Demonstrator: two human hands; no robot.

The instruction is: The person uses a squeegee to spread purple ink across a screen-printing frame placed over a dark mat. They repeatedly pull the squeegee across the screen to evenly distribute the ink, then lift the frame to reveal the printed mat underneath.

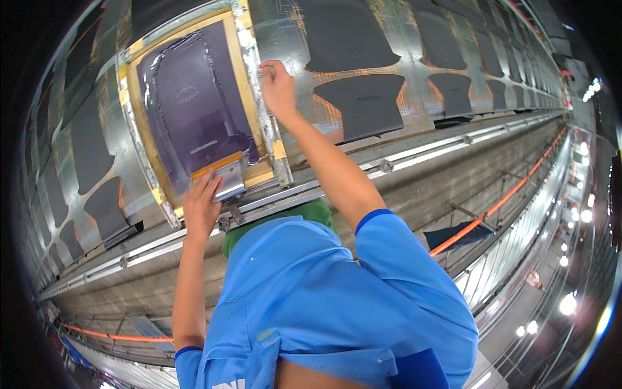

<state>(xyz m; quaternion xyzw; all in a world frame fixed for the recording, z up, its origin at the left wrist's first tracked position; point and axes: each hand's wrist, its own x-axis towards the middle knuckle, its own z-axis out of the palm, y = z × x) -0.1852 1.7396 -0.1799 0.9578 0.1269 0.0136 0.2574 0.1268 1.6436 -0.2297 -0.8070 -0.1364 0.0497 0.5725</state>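
Observation:
A screen-printing frame (280, 162) with a yellow-taped border lies on the long work surface at the upper left. Its purple screen (184, 110) has a glossy stencil area and wet-looking ink along the edges. My left hand (202, 194) grips a squeegee (227, 178) with an orange blade and metal holder at the screen's near end. My right hand (277, 87) is closed on the frame's right side bar, near its upper part; its fingertips are partly hidden.
Dark cut fabric pieces (353, 32) lie in rows along the metal table (301, 129). A metal rail (427, 142) follows the near edge, with an orange hose (515, 188) below it. Green cloth (311, 211) is at my waist. An aisle with lights runs at the right.

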